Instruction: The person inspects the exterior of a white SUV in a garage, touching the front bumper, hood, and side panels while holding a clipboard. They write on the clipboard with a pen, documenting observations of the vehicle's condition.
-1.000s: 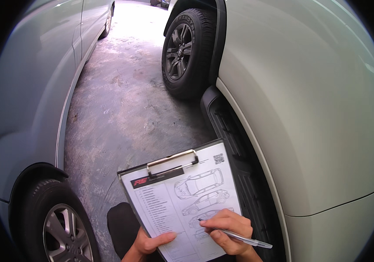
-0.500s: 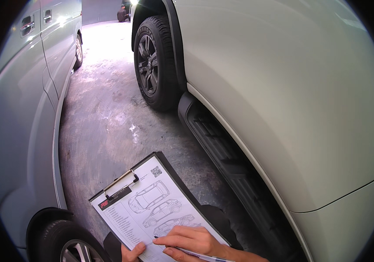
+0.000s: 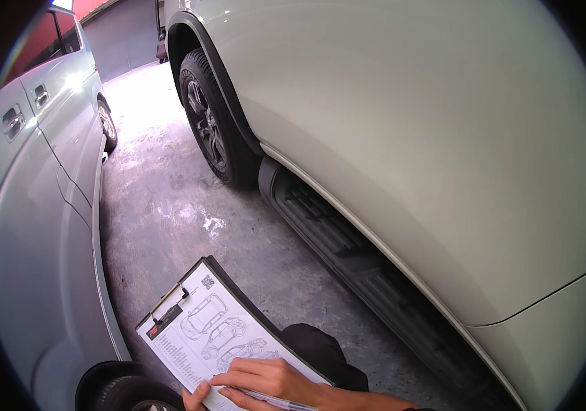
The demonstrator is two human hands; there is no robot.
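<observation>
At the bottom of the view a clipboard (image 3: pixel 255 307) with a dark edge and a metal clip (image 3: pixel 169 305) carries a printed sheet (image 3: pixel 176 346) with line drawings of cars. My left hand (image 3: pixel 197 396) grips its lower left edge, thumb on top of the paper; the rest of that hand is out of sight. Over the lower part of the sheet lies my right hand (image 3: pixel 276 381), fingers closed around a slim clear pen (image 3: pixel 286 403). Its tip is hidden by the fingers, so I cannot tell whether it touches the paper.
A pale vehicle (image 3: pixel 402 151) with a black side step (image 3: pixel 327 229) and a front wheel (image 3: pixel 210 123) stands close on my right. Along my left is a silver van (image 3: pixel 46 226). Wet-looking concrete floor (image 3: pixel 163 212) runs between them toward a grey wall (image 3: pixel 125 41).
My view has tilted, showing more of the van's windows and the far wall. Clipboard and both hands appear lower and further left. The pen stays in my right hand.
</observation>
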